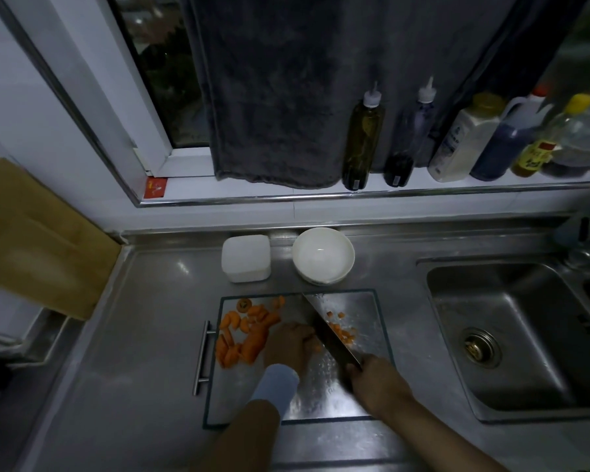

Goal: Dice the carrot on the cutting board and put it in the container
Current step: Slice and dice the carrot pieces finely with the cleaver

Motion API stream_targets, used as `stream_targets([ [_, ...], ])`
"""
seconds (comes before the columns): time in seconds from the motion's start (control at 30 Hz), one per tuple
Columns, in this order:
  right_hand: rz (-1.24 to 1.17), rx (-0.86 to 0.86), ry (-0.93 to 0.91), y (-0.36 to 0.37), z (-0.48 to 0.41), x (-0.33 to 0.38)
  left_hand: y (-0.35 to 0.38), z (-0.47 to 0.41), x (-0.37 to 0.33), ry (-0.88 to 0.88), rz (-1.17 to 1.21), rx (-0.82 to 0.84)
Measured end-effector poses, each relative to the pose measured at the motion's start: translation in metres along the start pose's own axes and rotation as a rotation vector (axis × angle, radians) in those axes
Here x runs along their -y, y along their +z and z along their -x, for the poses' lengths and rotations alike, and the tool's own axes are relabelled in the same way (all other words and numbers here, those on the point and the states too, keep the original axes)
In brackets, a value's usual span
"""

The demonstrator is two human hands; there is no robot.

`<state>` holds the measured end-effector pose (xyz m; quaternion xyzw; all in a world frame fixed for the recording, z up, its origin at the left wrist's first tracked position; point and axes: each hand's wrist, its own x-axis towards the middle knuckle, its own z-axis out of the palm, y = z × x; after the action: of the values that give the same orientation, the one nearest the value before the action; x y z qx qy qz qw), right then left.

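The carrot (244, 335) lay cut up on the glass cutting board (368, 321), which sat on the steel bench (143, 335) left of the sink (525, 335). Most of it was a loose heap of bright orange slices and curved chunks on the board's left part, with one round end piece near the far left corner. A smaller scatter of small diced cubes (343, 330) lay to the right of the knife (331, 330). The left hand (290, 345) was curled down over a piece of carrot, fingertips pressed on it right against the blade. The right hand (375, 378) was closed around the knife handle, the broad blade running diagonally away toward the board's far edge. Beyond the board stood a white square container (246, 258) and, beside it, a white bowl (323, 256), both showing no carrot.
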<state>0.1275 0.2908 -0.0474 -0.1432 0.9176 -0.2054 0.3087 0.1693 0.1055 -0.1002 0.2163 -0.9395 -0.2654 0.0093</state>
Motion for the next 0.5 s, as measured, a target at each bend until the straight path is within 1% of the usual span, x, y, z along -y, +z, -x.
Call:
stream_targets([
  [0.13, 0.007, 0.011, -0.022, -0.003, 0.0, -0.004, 0.002, 0.005, 0.001, -0.062, 0.09, -0.091],
  [0.27, 0.01, 0.006, -0.029, -0.005, 0.001, -0.005, 0.015, 0.021, 0.01, 0.082, -0.021, -0.055],
  [0.33, 0.029, -0.008, -0.033, -0.006, 0.001, -0.005, 0.018, 0.022, 0.012, 0.147, -0.023, -0.094],
  [0.5, 0.091, -0.055, -0.052, -0.01, 0.003, -0.005, 0.023, 0.014, 0.01, 0.193, -0.088, -0.079],
])
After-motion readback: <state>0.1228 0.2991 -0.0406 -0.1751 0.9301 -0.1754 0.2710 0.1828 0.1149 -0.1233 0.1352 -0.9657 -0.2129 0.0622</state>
